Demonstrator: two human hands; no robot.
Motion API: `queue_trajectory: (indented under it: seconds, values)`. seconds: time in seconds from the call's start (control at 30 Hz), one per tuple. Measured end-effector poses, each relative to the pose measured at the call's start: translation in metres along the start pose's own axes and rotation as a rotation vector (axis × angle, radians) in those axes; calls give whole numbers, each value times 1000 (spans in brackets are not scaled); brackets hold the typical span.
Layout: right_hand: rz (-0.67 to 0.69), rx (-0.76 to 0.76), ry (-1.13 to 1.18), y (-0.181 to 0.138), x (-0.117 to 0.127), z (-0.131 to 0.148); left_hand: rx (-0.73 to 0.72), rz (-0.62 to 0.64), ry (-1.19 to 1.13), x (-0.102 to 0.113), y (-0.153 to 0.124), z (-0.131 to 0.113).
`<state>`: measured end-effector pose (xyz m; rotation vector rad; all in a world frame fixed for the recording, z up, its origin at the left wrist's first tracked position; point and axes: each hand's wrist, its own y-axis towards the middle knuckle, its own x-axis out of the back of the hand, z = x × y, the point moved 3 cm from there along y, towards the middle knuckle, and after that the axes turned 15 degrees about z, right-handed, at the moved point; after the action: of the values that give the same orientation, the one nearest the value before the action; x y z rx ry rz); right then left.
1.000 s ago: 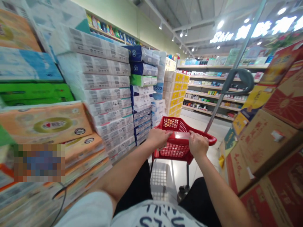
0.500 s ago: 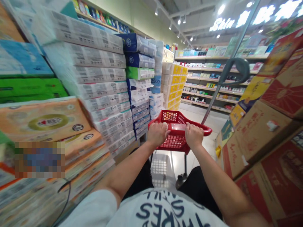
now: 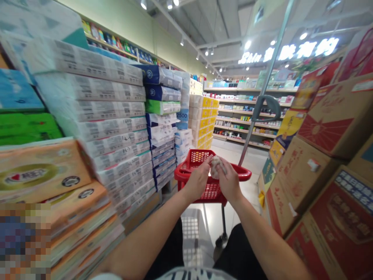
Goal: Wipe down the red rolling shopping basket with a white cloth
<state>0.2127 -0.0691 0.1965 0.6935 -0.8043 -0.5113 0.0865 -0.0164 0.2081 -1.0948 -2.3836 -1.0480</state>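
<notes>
A small whitish, crumpled bundle [image 3: 215, 165] is pinched between my hands above the rear of a red shopping cart [image 3: 212, 191]; its kind is not clear. My right hand [image 3: 229, 179] closes round its right side, the fingers laid over the front. From the other side, my left hand [image 3: 198, 179] grips it with bent fingers, partly hidden. The cart's handle lies behind and under the hands, and neither hand visibly holds it. Through the red mesh of the basket, no contents can be made out.
Tall stacks of wrapped paper packs [image 3: 116, 101] line the left side, with orange tissue packs [image 3: 37, 167] nearest. Cardboard cartons [image 3: 309, 167] are piled on the right. A metal pole [image 3: 247, 144] with a grey loop rises beside the cart. Stocked shelves [image 3: 241, 112] stand ahead.
Both hands have left the cart's handle and come together round the whitish bundle, which was not visible before. The view has shifted, so the cart appears slightly lower and further left.
</notes>
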Motion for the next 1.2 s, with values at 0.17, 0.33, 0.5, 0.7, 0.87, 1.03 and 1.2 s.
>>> queue_trajectory:
  seconds: [0.17,0.33,0.5,0.7,0.87,1.03,1.2]
  values:
    - [81,94,-364,-6,-10,-13,158,-98,744,7,-10,28]
    - [244,65,-483,-10,-31,-19,160,-42,997,-9,-22,57]
    - [161,102,-530,-5,-30,-12,35,-147,1008,-6,-26,67]
    - [178,195,-553,-16,-30,-21,0,-224,1065,-8,-30,74]
    - [195,190,-582,-32,-30,-20,36,-210,1062,-12,-31,74]
    - [122,134,-576,-39,-25,-23,34,-196,1077,-13,-32,74]
    - [189,241,-635,-45,-33,-23,36,-210,1089,-15,-32,75]
